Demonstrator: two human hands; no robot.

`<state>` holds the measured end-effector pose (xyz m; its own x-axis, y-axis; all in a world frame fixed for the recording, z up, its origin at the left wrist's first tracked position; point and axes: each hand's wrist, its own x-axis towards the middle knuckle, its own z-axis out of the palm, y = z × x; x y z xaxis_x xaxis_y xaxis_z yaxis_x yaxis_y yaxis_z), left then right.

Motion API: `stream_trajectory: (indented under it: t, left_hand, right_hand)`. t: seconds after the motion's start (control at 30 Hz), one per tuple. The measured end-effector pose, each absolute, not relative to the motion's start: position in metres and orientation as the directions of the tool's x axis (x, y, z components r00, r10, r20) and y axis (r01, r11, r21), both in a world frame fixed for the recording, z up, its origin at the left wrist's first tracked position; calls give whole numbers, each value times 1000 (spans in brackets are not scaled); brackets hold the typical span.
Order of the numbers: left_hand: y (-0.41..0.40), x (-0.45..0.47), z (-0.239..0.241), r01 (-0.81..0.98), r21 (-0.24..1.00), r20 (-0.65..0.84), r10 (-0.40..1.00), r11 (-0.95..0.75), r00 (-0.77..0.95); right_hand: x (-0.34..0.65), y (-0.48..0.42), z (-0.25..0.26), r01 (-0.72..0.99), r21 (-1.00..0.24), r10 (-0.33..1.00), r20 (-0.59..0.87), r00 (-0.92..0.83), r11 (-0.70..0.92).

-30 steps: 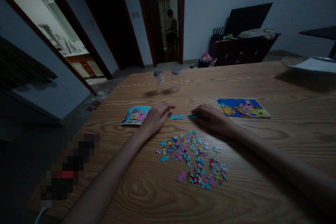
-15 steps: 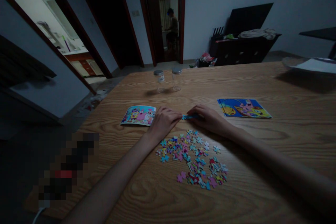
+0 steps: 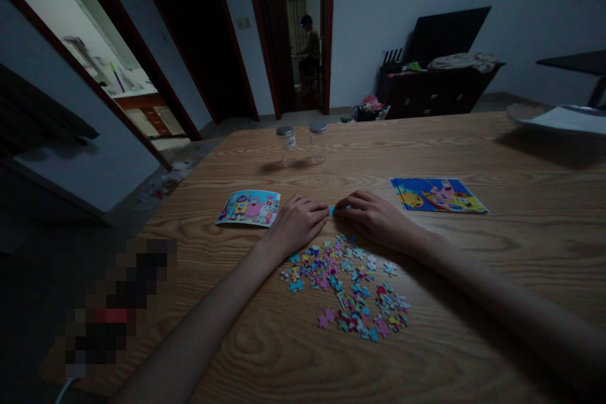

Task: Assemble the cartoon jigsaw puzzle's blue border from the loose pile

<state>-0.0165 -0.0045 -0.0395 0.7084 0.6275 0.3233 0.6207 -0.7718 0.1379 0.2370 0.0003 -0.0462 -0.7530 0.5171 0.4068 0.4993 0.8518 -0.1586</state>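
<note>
My left hand (image 3: 297, 223) and my right hand (image 3: 374, 217) meet at the middle of a wooden table (image 3: 473, 303), fingers curled down onto a short strip of joined blue puzzle pieces (image 3: 337, 208). Only a sliver of the strip shows between the fingertips. A heap of loose coloured puzzle pieces (image 3: 348, 284) lies just in front of both wrists. A cartoon picture card (image 3: 248, 207) rests beside my left hand, and a second, bluer card (image 3: 436, 194) lies to the right of my right hand.
Two small glass jars with metal lids (image 3: 301, 144) stand further back on the table. A white sheet on a grey tray (image 3: 558, 118) sits at the far right edge. Through a doorway a person (image 3: 310, 50) sits in another room. A dark cabinet (image 3: 435, 88) stands against the wall.
My left hand slid right off the picture card, pushing the blue pieces against those under my right hand. The two hands now touch over the joined strip.
</note>
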Motion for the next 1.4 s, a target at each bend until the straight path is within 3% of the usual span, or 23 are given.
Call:
stream_trajectory:
  t: [0.2, 0.3, 0.37, 0.53, 0.67, 1.1, 1.4]
  left_hand:
    - [0, -24, -35, 615, 256, 289, 667, -745, 687]
    - [9, -40, -25, 643, 314, 349, 715, -698, 605]
    - [16, -54, -19, 703, 294, 385, 753, -648, 534]
    - [22, -71, -18, 732, 121, 310, 727, -670, 613]
    - [19, -68, -23, 708, 118, 276, 708, -696, 650]
    - [21, -70, -22, 661, 335, 257, 740, -672, 622]
    - [26, -73, -27, 616, 420, 277, 740, -667, 612]
  right_hand:
    - [230, -6, -47, 552, -102, 547, 368, -752, 828]
    - [231, -7, -50, 557, -158, 569, 399, -719, 815]
    - [234, -7, -52, 550, -202, 578, 425, -697, 810]
    - [240, -6, -54, 554, -218, 585, 460, -668, 803]
    - [241, -6, -56, 556, -229, 591, 475, -652, 799]
    - [236, -9, -51, 481, -292, 562, 462, -686, 827]
    - [247, -12, -42, 446, -495, 664, 500, -556, 746]
